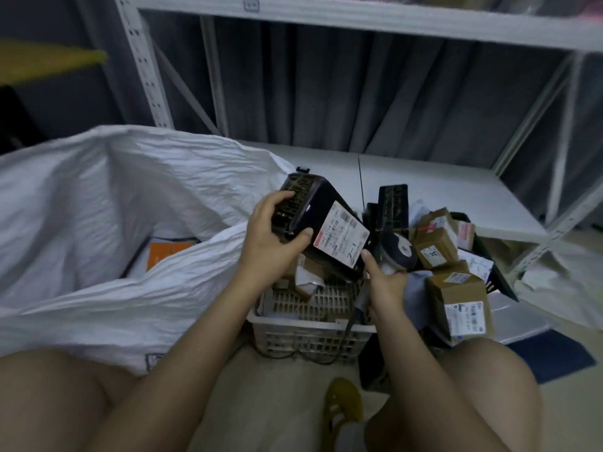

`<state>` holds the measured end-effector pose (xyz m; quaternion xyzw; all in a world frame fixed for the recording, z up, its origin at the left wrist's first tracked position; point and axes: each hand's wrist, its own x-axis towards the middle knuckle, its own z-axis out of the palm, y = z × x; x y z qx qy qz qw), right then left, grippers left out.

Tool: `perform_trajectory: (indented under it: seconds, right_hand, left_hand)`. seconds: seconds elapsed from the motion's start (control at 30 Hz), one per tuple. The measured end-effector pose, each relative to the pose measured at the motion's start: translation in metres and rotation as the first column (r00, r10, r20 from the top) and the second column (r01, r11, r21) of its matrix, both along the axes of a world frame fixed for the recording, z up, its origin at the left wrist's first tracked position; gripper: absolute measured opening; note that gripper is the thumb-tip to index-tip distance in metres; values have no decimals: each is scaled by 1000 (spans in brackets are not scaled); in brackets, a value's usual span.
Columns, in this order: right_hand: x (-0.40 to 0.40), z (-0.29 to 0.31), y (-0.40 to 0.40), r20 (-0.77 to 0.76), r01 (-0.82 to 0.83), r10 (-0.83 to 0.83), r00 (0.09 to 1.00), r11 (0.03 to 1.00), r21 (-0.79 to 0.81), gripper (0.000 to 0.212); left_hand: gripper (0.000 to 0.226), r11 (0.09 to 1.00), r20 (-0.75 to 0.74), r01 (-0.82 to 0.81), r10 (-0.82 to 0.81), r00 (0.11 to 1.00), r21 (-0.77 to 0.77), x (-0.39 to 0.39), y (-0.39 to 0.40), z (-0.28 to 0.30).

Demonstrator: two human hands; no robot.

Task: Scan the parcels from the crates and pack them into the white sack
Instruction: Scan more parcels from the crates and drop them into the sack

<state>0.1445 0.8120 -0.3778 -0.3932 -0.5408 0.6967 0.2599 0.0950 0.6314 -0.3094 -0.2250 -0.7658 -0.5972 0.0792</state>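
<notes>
A left hand is gripping a glossy black labelled box above the pale slatted crate; right hand, at three o'clock, is clutching a scanner. A tilted label could misread.

A parcel storeroom: metal racking, crates of labelled parcels.

Brown box label reads "31"; others illegible.

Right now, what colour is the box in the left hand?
Black, with a white label; head view: box, left hand.
</notes>
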Motion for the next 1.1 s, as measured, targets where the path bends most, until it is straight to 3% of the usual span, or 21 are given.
perform_trajectory:
  seconds: [0.1, 0.2, 0.4, 0.63, 0.77, 0.87, 1.0, 1.1]
  right_hand:
    - [0, 27, -13, -68, -14, 15, 998, 1000, 16, 84]
    - [-7, 59, -30, -144, -40, 48, 988, 998, 57, 72]
    - [-24, 117, -72, -263, -102, 154, 952, 974, 200, 65]
    - [-48, 147, -126, -310, -232, 321, 895, 928, 291, 55]
    - [-51, 158, -146, -265, -353, 447, 854, 873, 335, 40]
    - [-45, 167, -155, -224, -467, 618, 753, 743, 480, 33]
    - [-39, 176, -170, 54, -654, 829, 556, 397, 644, 30]
    - [-40, 173, -181, 185, -626, 817, 546, 252, 738, 38]
  left_hand:
    - [56, 996, -15, -31, 33, 999, 80, 6, -25, 31]
    - [62, 994, -44, -39, 44, 998, 102, 8, -54, 55]
    - [67, 988, 71, -78, 68, 995, 135, -7, -121, 85]
    - [64, 940, 198, -185, 130, 971, 288, -21, -179, 93]
    - [64, 921, 177, -308, 271, 946, 238, -27, -214, 106]
    - [65, 929, 76, -359, 352, 933, 94, -28, -232, 123]
    - [65, 931, 18, -361, 363, 932, -52, -36, -247, 136]
    - [63, 919, -2, -371, 374, 928, -132, -44, -249, 140]
